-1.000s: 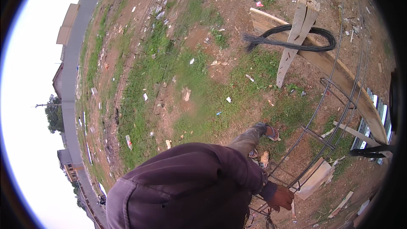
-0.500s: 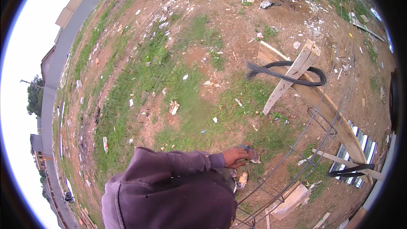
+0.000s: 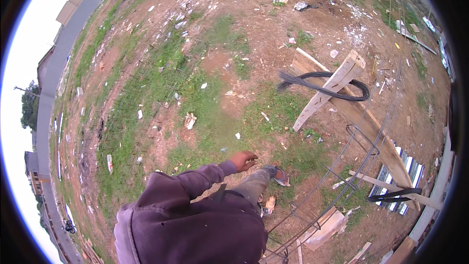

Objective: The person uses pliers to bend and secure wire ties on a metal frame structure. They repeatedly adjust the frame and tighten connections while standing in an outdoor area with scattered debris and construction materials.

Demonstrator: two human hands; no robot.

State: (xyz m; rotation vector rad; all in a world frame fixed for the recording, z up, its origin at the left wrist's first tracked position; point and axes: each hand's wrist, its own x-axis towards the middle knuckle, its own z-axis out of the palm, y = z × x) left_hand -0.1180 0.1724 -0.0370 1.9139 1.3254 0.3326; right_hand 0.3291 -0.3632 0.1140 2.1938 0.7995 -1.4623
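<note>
Head camera. Left hand (image 3: 244,161) held out from a purple sleeve (image 3: 202,178) above earth and grass, with fingers slack, slightly curled and partly spread around nothing. Cannot tell the state of the right hand, out of sight. Just beside, a trousered leg (image 3: 253,186) ending in a sandal (image 3: 282,179). Well apart from the left hand, running slantwise from the lower edge toward the upper right, a steel-bar frame (image 3: 353,181) with bent crosspieces. Next to it, flat on the ground, a wooden board (image 3: 326,229). Farther up, a pale post (image 3: 343,74) crossing a long plank (image 3: 394,165), with a loop of dark wire (image 3: 308,84) at the crossing.
</note>
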